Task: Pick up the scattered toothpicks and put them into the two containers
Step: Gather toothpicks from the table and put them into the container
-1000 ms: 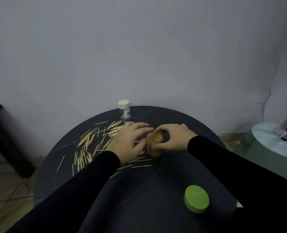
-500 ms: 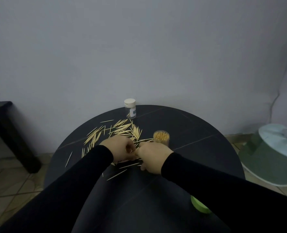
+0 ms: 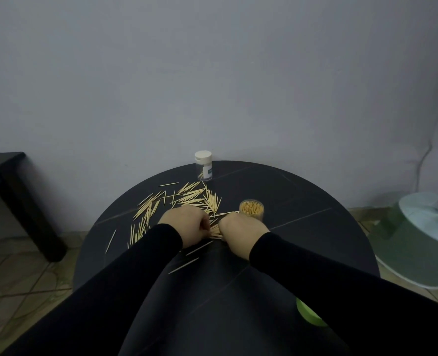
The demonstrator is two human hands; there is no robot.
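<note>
A: From the head view, what are the hands doing?

B: Left hand [image 3: 187,223] and right hand [image 3: 241,231] meet with curled fingers over a small bundle of toothpicks [image 3: 215,231], seemingly squaring it up; whether each actually grips it, I cannot tell.

A: And the rest?

B: The scattered toothpicks [image 3: 187,199] lie behind the hands on the round table [image 3: 302,227]. The open container [image 3: 251,209] sits just beside the right hand, handy for dropping; the capped container [image 3: 203,165] stands at the far edge.

hands [image 3: 187,226] gathering toothpicks [image 3: 187,197], round table [image 3: 302,201]
</note>
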